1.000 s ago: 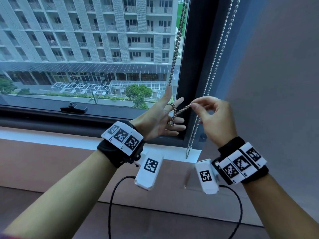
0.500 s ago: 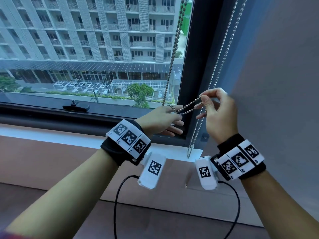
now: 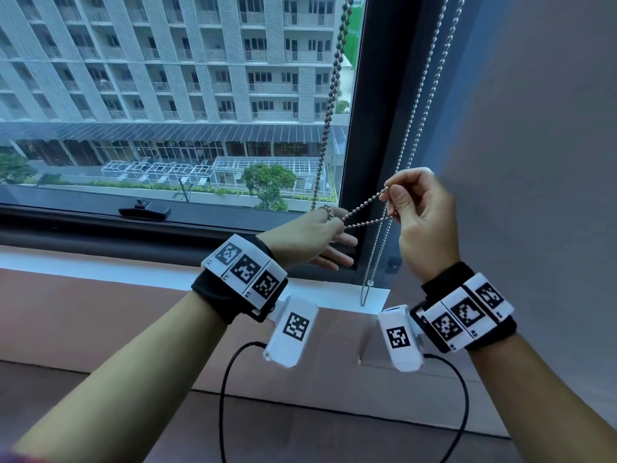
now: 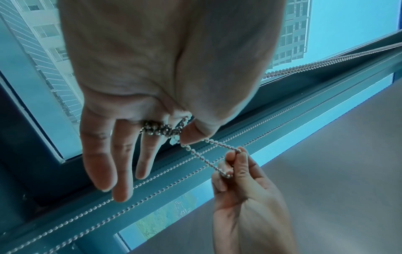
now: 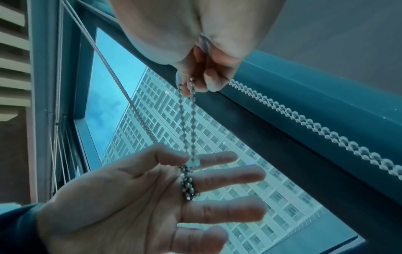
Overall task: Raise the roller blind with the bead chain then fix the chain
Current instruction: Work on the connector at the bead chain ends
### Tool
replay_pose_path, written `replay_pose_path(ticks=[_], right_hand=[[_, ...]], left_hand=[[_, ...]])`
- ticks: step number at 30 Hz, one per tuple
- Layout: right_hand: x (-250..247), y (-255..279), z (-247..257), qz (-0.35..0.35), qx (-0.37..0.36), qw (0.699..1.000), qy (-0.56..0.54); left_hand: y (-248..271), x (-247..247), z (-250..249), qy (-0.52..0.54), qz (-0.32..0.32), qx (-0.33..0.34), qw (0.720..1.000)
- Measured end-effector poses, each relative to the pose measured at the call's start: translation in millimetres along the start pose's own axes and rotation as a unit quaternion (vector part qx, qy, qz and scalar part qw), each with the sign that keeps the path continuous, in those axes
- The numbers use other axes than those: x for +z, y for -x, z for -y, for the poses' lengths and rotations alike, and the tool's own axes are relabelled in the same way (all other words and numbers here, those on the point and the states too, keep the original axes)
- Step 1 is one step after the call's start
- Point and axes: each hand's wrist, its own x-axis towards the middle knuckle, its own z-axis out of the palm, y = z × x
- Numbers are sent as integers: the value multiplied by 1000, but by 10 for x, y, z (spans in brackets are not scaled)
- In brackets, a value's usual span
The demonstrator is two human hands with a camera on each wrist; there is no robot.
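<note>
A metal bead chain [image 3: 364, 213] comes down in front of the window glass to my left hand [image 3: 310, 235]. Several turns of it are wound round the index finger as a coil [image 5: 188, 182] [image 4: 161, 128]. My left thumb presses the chain against that finger, and the other fingers [image 4: 121, 171] stay straight. From the coil a short double strand runs up and right to my right hand [image 3: 420, 222], which pinches its looped end between thumb and forefinger [image 5: 191, 84]. The glass is uncovered in the head view; the blind itself is out of sight.
A second bead chain [image 3: 417, 128] hangs along the dark window frame [image 3: 377, 128] down to the white sill [image 3: 100, 262]. A black window handle [image 3: 145, 210] sits at the lower left of the glass. A grey wall [image 3: 534, 162] stands close on the right.
My left hand has turned from palm-up to palm-down with the chain wound on its finger. The right hand has drawn the looped end up and to the right.
</note>
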Motion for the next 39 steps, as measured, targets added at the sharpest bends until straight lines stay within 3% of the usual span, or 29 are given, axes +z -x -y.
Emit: replay_pose_path(ticks=[6, 20, 22, 24, 27, 29, 34, 36, 39], right_hand=[[-30, 38, -35, 2, 8, 1000, 7], [-109, 36, -82, 10, -16, 998, 54], [-127, 41, -106, 37, -21, 996, 82], [-149, 37, -117, 106, -14, 984, 139], [-143, 36, -120, 258, 68, 949, 169], [-90, 57, -120, 309, 122, 931, 151], [16, 57, -98, 348, 130, 918, 135], [11, 40, -100, 363, 103, 914, 148], [5, 30, -108, 330, 13, 920, 211]], left_hand=[[19, -10, 22, -31, 26, 15, 999], [-21, -99, 79, 77, 41, 0, 996], [-24, -108, 97, 78, 42, 8, 996], [-32, -122, 120, 65, 48, 20, 997], [-48, -123, 159, 46, 73, 37, 996], [-54, -85, 155, 34, 89, 47, 994], [-12, -42, 133, 13, 104, 75, 992], [-8, -69, 147, 11, 107, 79, 991], [0, -88, 176, 17, 108, 88, 990]])
